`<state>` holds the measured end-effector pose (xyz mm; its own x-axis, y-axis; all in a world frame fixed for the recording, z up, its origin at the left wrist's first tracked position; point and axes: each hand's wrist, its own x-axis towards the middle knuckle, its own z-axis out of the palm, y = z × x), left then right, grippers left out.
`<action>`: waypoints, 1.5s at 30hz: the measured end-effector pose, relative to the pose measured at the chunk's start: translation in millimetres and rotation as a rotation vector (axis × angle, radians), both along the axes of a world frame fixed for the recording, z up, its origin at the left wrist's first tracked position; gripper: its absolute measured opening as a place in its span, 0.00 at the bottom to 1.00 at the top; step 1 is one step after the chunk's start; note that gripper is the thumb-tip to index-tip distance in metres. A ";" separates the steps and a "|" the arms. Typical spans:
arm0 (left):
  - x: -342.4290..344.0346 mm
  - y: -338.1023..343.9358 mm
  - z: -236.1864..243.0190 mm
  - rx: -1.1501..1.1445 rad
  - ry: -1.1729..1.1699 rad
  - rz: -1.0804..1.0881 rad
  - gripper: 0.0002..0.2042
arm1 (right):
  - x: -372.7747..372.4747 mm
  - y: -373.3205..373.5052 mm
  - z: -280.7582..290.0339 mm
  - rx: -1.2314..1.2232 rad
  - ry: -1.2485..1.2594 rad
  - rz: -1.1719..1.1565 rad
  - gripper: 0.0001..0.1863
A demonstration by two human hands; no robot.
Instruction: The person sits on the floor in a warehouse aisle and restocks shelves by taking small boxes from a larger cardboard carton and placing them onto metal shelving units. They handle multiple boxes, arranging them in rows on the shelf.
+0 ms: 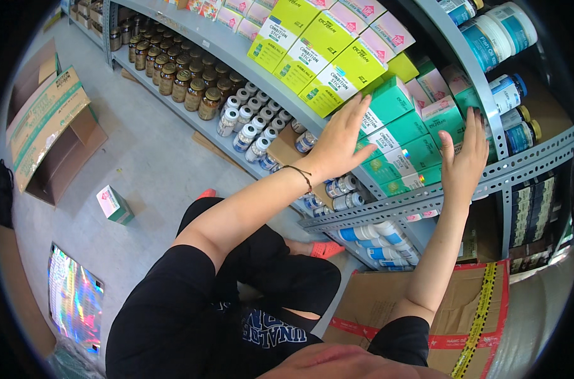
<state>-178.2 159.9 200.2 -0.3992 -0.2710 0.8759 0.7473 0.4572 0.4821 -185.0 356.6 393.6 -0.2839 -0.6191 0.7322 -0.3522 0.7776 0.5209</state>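
Teal-green boxes (391,150) stand stacked in rows on the grey metal shelf (426,197), between my two hands. My left hand (340,142) is at the left side of the stack, fingers stretched and thumb apart, next to the lime-green boxes (334,79). Against the right side of the stack, my right hand (465,158) lies with its fingers extended upward and its thumb out toward the boxes. Both hands flank the stack without gripping a box. Whether every fingertip touches cardboard is hard to tell.
Brown jars (189,95) and white bottles (242,136) fill the lower shelf. Supplement tubs (501,38) stand beyond the right upright. On the floor are an open carton (62,136), a small white-and-green box (114,205) and a shiny sticker sheet (75,297). A taped carton (388,303) sits near my right arm.
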 end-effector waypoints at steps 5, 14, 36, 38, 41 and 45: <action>63.9 -11.0 5.2 -0.039 0.088 -0.003 0.36 | 31.5 -10.4 -14.4 -0.068 -0.098 0.132 0.33; 293.4 -215.1 -102.3 -0.373 -1.295 0.828 0.54 | 123.9 49.9 -140.8 0.081 -0.284 0.414 0.18; 207.5 21.9 38.2 -0.359 -0.606 -0.194 0.54 | 210.7 -24.7 -279.3 -1.021 -0.560 0.486 0.52; 205.4 76.2 53.4 -0.263 -0.522 -0.334 0.65 | 181.0 16.8 -281.0 -1.018 -0.273 0.475 0.54; 175.5 126.4 40.1 -0.195 -0.123 -0.643 0.70 | 155.2 75.7 -263.2 -1.270 -0.235 0.545 0.50; 179.4 152.4 -42.2 -0.499 -0.198 -0.570 0.56 | 118.1 152.0 -190.7 -1.592 -0.260 0.768 0.46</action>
